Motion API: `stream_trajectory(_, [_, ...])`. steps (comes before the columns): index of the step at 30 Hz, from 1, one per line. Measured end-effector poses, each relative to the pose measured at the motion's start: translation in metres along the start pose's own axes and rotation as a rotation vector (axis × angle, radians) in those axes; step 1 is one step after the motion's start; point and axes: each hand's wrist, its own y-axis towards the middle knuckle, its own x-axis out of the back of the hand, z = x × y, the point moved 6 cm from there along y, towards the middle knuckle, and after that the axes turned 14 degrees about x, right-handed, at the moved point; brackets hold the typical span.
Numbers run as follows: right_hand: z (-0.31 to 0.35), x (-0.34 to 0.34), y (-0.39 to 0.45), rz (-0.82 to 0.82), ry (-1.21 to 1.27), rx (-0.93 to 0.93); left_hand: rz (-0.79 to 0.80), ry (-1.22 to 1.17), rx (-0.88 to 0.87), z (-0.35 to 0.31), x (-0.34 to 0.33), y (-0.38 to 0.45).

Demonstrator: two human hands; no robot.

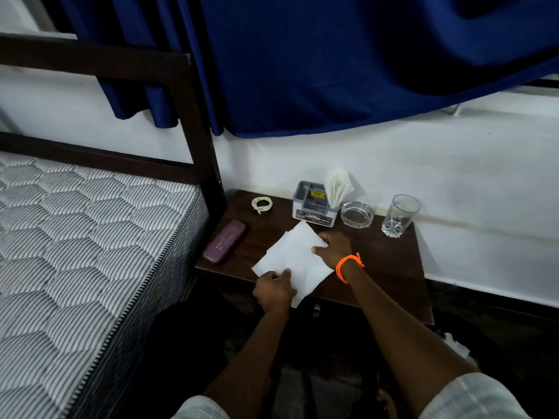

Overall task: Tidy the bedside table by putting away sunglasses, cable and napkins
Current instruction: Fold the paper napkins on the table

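Sleeves of pale cloth (472,397) frame the bottom edge, forearms reaching up to the table (390,267). Left hand (273,290), at 6 o'clock of the white napkin (295,257), pinches its near edge between thumb and curled fingers. Right hand (331,247), at 3 o'clock of the napkin, grips its right edge, thumb on top; an orange cord bracelet (348,266) circles that wrist. Napkin lies partly unfolded at the table's front middle, its near corner hanging over the front edge. At 9 o'clock of the napkin, a purple glasses case (223,245) lies closed near the table's left edge. At 11 o'clock, a coiled white cable (262,204) rests flat by the back. At 12 o'clock, a grey compartment holder (314,204) stands just beyond the napkin's far corner, with folded napkins (337,187) upright in its right side. At 1 o'clock, a glass ashtray (357,214); beyond it, at 2 o'clock, a drinking glass (400,214). Striped mattress (75,243) lies left of the table; blue curtain (332,62) hangs above.
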Motion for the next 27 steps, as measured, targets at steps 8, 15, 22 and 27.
stream_trajectory(8, [0.002,-0.036,0.026,0.065,-0.135,-0.008,-0.033,0.085,0.044,0.001,0.015,0.033])
stream_trajectory(15, [-0.005,-0.039,0.030,0.115,-0.160,-0.074,-0.044,0.103,0.039,0.000,0.016,0.036])
stream_trajectory(22, [-0.005,-0.039,0.033,0.134,-0.142,-0.081,-0.026,0.139,-0.007,-0.002,0.015,0.037])
stream_trajectory(27, [-0.005,-0.028,0.033,0.066,-0.106,-0.028,-0.035,0.051,0.022,-0.001,0.017,0.033])
